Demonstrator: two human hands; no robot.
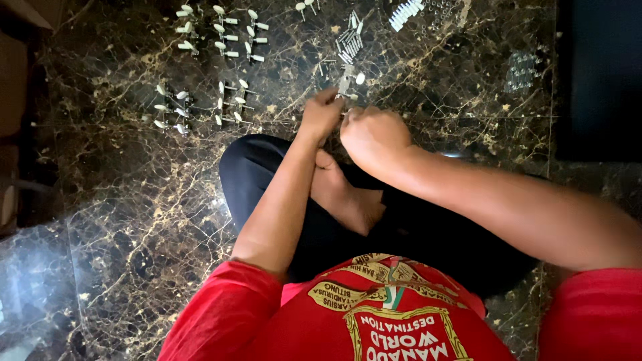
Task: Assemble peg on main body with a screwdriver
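The left hand [321,113] pinched a small metal tuning peg [346,83] at twelve o'clock above the knees; the right hand [373,134], curled closed, touched it from four o'clock.

The floor [134,200] is black marble with gold and white veining. Small silver-white metal parts [231,33] lie on it in rows. The person wears a red shirt [374,321] with a yellow-bordered emblem and black trousers [428,234].
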